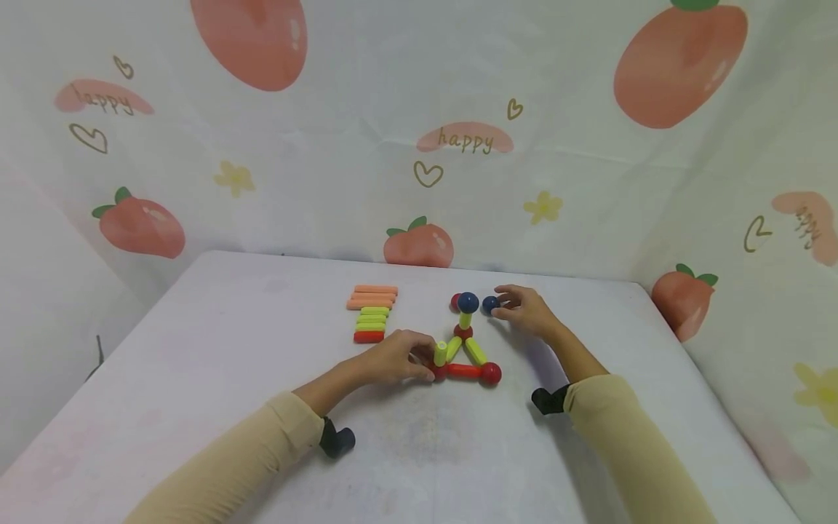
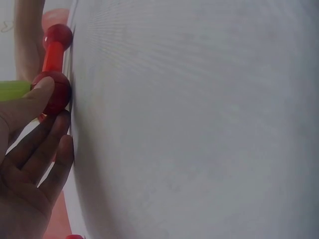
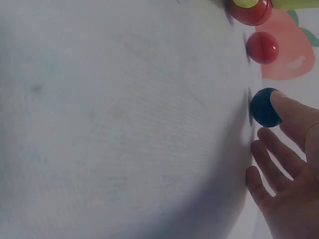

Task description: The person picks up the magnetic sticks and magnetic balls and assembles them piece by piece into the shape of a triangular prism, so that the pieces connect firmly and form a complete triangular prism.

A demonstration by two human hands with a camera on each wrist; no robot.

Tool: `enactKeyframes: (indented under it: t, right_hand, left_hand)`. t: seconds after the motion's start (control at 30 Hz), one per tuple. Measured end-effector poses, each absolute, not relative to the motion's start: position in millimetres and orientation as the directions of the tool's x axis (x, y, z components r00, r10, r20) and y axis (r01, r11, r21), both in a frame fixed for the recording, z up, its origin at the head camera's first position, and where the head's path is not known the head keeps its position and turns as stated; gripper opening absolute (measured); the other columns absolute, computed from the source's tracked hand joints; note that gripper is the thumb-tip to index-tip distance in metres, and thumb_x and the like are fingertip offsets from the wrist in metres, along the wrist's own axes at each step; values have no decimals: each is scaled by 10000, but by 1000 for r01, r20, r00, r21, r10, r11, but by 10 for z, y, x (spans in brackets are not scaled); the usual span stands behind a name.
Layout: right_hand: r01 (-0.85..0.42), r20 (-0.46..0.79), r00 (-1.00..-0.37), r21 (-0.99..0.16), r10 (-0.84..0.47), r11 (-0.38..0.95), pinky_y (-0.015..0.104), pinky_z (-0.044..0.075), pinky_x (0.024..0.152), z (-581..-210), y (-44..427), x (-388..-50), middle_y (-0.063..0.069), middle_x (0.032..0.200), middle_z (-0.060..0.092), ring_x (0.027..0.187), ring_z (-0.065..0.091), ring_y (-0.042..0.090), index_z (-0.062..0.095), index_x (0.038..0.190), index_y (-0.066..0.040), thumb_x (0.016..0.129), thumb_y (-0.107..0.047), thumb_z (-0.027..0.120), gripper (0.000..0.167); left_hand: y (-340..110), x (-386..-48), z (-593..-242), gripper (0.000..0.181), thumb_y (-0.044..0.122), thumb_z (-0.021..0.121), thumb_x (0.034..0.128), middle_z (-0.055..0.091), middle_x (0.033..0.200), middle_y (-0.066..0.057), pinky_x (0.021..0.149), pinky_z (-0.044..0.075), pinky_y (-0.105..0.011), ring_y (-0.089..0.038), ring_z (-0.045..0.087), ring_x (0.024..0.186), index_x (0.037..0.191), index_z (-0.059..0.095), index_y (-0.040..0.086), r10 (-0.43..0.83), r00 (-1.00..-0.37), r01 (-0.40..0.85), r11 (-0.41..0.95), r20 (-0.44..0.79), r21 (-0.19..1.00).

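On the table stands a triangular frame of colored rods and balls. My left hand (image 1: 399, 356) grips the red ball (image 2: 59, 94) at its near-left corner, the thumb lying across it. A short yellow-green rod (image 1: 441, 354) stands upright on that ball. One red rod (image 1: 465, 372) links it to another red ball (image 1: 490, 374). At the far corner, a dark blue ball (image 1: 468, 303) tops a second upright rod. My right hand (image 1: 527, 313) is at a loose blue ball (image 3: 265, 107), thumb overlapping it and the visible fingers spread below in the right wrist view.
A loose red ball (image 3: 262, 48) sits beside the loose blue one, behind the frame. Left of the frame lie orange rods (image 1: 373, 297), yellow-green rods (image 1: 372, 319) and a red rod (image 1: 369, 337) in a column. A printed cloth (image 1: 340, 196) hangs behind the white table (image 1: 262, 320).
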State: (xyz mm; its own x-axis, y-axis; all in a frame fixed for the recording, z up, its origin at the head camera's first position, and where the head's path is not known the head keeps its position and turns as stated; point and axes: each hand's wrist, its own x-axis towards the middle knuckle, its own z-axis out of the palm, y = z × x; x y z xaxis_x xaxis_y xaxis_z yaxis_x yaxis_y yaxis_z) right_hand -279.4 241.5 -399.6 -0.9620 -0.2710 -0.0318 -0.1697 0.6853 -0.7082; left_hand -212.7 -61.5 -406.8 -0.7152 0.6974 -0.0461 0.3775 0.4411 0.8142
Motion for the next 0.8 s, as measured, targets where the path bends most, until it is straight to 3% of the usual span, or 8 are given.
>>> enactKeyframes:
  t: [0.5, 0.8]
  right_hand:
    - [-246, 64, -958, -689, -280, 682, 507, 501, 962, -4013, 2347, -2762, 233, 1194, 646, 1101, 616, 386, 593, 1263, 50, 939, -83, 664, 357]
    - [-348, 226, -935, -735, -273, 582, 467, 524, 945, -3588, 2277, -2535, 193, 1202, 654, 1109, 621, 341, 582, 1310, 1, 958, -149, 672, 393]
  left_hand:
    - [-602, -2128, -4075, 277, 108, 770, 873, 699, 1029, 83, 904, 530, -243, -77, 645, 983, 1137, 691, 133, 700, -713, 386, 445, -45, 808]
    - [-613, -2130, -4079, 284, 103, 770, 872, 702, 1036, 76, 902, 531, -239, -77, 649, 985, 1144, 691, 126, 703, -710, 389, 436, -38, 812]
